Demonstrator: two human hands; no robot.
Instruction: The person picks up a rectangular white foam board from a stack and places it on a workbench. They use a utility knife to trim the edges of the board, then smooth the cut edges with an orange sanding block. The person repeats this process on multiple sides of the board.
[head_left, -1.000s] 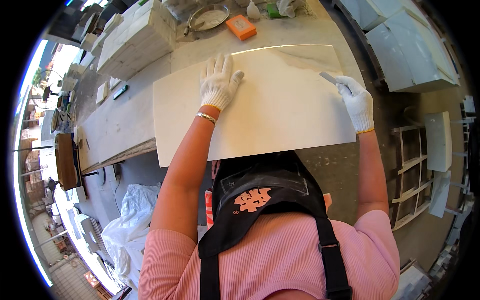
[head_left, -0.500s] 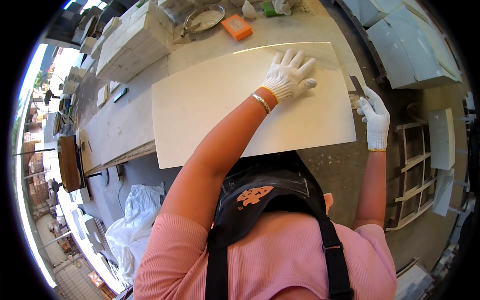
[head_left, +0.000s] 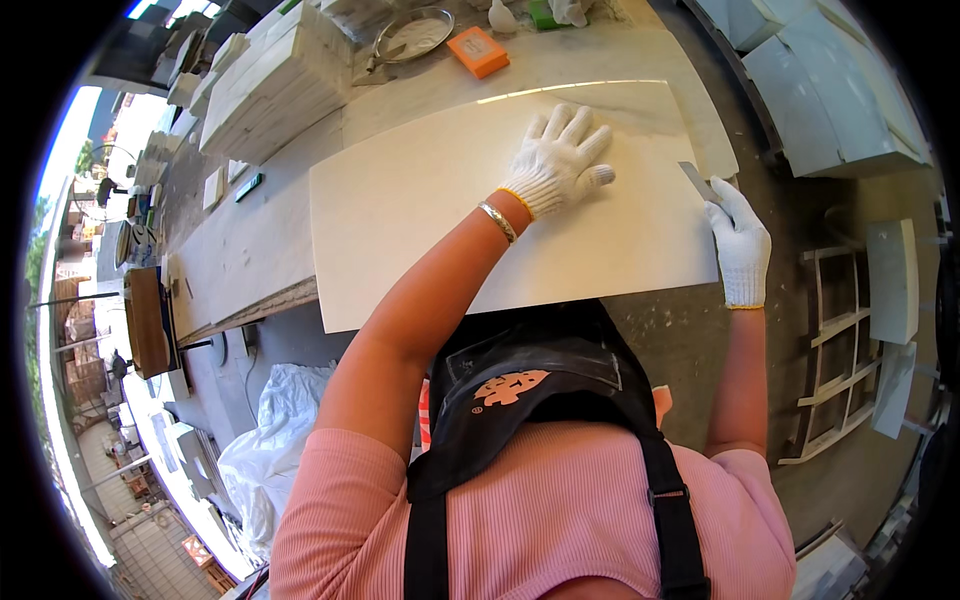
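A large, glossy white slab (head_left: 430,230) lies on the worktable, its near edge overhanging toward me. My left hand (head_left: 560,162), in a white knitted glove, rests on the upper right half of the slab with its fingers spread. At the slab's right edge, my gloved right hand (head_left: 742,245) grips a thin, flat metal blade (head_left: 694,182). The blade points up and left over the slab's right margin; whether it touches the surface I cannot tell. Its lower end is hidden in the glove.
Stacked pale stone blocks (head_left: 275,85) stand at the far left of the worktable (head_left: 235,285). An orange box (head_left: 479,52) and a round metal pan (head_left: 415,35) sit beyond the slab. White-wrapped blocks (head_left: 825,95) and a wooden frame (head_left: 838,350) are on the right.
The blade has swung leftward from beside the slab to over its right margin, as my right hand shifted slightly left. My left hand has slid a little left on the slab.
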